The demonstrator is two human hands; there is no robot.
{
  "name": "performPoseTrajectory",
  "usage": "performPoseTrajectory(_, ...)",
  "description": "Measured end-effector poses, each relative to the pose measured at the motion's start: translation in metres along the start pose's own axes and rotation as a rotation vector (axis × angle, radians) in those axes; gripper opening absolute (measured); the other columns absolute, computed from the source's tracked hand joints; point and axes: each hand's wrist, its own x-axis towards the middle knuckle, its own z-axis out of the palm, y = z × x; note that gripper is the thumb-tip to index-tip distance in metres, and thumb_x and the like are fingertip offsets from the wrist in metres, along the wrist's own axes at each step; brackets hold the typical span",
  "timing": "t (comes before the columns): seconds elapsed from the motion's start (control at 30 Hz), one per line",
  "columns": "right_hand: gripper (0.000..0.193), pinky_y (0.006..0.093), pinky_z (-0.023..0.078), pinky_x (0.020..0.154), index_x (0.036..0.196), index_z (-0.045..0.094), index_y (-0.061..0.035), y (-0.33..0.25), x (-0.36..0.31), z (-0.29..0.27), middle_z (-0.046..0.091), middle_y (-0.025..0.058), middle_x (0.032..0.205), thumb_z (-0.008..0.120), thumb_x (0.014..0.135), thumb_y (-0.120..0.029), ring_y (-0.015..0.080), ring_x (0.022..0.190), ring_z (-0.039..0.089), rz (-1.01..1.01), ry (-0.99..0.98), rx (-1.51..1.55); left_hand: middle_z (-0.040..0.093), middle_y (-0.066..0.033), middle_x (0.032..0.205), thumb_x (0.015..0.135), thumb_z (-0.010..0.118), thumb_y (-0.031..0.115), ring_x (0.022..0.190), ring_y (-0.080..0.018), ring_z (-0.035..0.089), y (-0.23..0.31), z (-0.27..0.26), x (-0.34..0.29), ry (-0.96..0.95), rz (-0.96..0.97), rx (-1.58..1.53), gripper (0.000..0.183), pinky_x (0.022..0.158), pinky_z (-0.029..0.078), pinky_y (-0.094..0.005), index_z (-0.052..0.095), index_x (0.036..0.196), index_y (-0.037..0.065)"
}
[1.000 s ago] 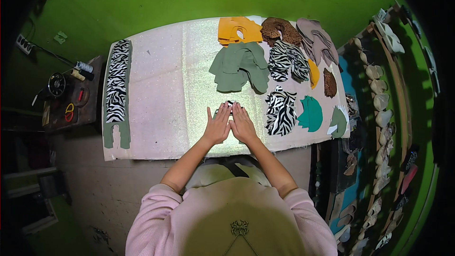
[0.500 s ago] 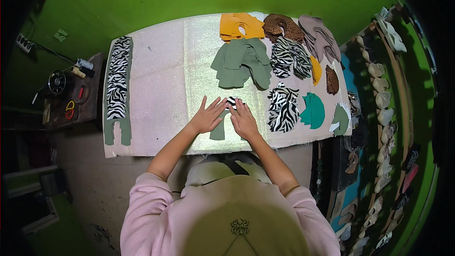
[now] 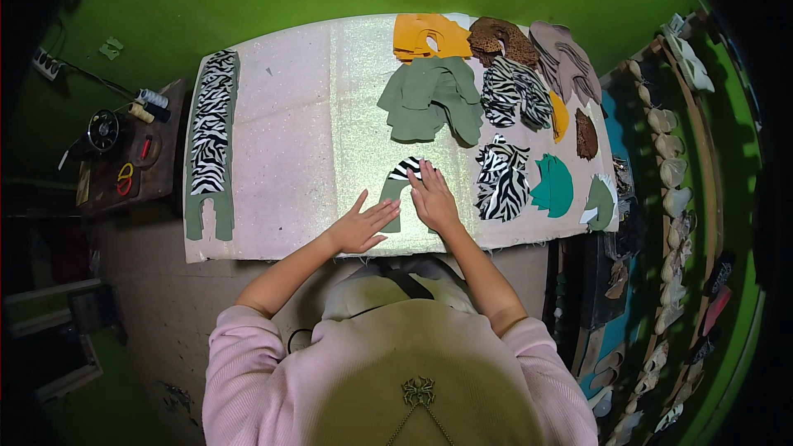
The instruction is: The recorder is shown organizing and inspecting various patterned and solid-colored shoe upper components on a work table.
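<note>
On the pale table in front of me lies a curved olive-green cut piece (image 3: 395, 192), shaped like an arch. A zebra-striped piece (image 3: 405, 168) covers its curved top. My right hand (image 3: 434, 196) lies flat over the right side of the arch, fingers stretched out, fingertips on the striped piece. My left hand (image 3: 363, 225) is flat with its thumb apart, and its fingertips reach the arch's left leg. Neither hand grips anything. Part of the arch's right side is hidden under my right hand.
Stacks of cut pieces lie on the right: olive green (image 3: 429, 99), yellow (image 3: 429, 35), zebra-striped (image 3: 502, 177) and teal (image 3: 552, 187). An overlapped row of green and zebra pieces (image 3: 213, 124) runs along the table's left edge. Yellow-handled scissors (image 3: 125, 179) sit on a side table; shoe lasts (image 3: 665, 149) line the right wall.
My left hand has slid off the striped piece, down toward the near edge. The right hand stays on the arch, and more of the striped curve shows. The whole view has shifted slightly.
</note>
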Motion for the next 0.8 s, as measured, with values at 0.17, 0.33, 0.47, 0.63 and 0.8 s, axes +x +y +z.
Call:
performPoseTrajectory(0.17, 0.045, 0.0432, 0.022, 0.111, 0.137, 0.043, -0.0107, -0.001, 0.001, 0.0, 0.032, 0.0196, 0.145, 0.042, 0.095, -0.025, 0.0343, 0.135, 0.03, 0.0, 0.007, -0.003, 0.02, -0.0069, 0.153, 0.093, 0.039, 0.038, 0.14, -0.0215, 0.023, 0.011, 0.005, -0.021, -0.01, 0.033, 0.005, 0.063, 0.11, 0.007, -0.0598, 0.021, 0.147, 0.01)
performPoseTrajectory(0.33, 0.044, 0.0443, 0.027, 0.106, 0.133, 0.045, -0.0068, -0.004, -0.001, -0.014, 0.041, 0.0169, 0.14, 0.048, 0.091, -0.019, 0.0333, 0.127, 0.04, 0.021, 0.156, -0.063, 0.024, -0.0078, 0.151, 0.091, 0.043, 0.036, 0.139, -0.0237, 0.024, 0.006, -0.014, -0.022, 0.144, 0.001, 0.102, 0.058, 0.11, 0.006, -0.0605, 0.031, 0.143, 0.012)
performPoseTrajectory(0.47, 0.042, 0.0431, 0.039, 0.093, 0.126, 0.049, -0.0024, -0.006, -0.001, -0.029, 0.054, 0.0157, 0.12, 0.055, 0.085, -0.011, 0.0334, 0.108, 0.051, 0.267, 0.323, 0.078, 0.043, -0.0126, 0.135, 0.087, 0.053, 0.024, 0.127, -0.0306, 0.038, -0.009, -0.039, 0.001, 0.421, -0.388, -0.001, 0.038, 0.103, 0.018, -0.0575, 0.052, 0.121, 0.01)
performPoseTrajectory(0.63, 0.038, 0.0413, 0.043, 0.088, 0.121, 0.05, 0.0002, -0.003, -0.009, -0.027, 0.054, 0.019, 0.11, 0.056, 0.086, -0.012, 0.0365, 0.102, 0.051, 0.491, 0.343, 0.131, 0.057, -0.0122, 0.098, 0.081, 0.062, 0.02, 0.092, -0.0308, 0.053, -0.012, -0.035, 0.045, 0.558, -0.627, -0.242, 0.022, 0.082, 0.04, -0.0442, 0.059, 0.097, 0.005)
performPoseTrajectory(0.8, 0.032, 0.0416, 0.044, 0.083, 0.112, 0.055, -0.0008, 0.003, -0.004, -0.021, 0.056, 0.0175, 0.101, 0.06, 0.084, -0.015, 0.0352, 0.097, 0.053, 0.656, 0.242, 0.167, 0.061, -0.0127, 0.083, 0.079, 0.067, 0.027, 0.078, -0.0297, 0.06, -0.013, -0.014, 0.064, 0.483, -0.82, -0.433, 0.026, 0.069, 0.048, -0.0402, 0.061, 0.091, 0.004)
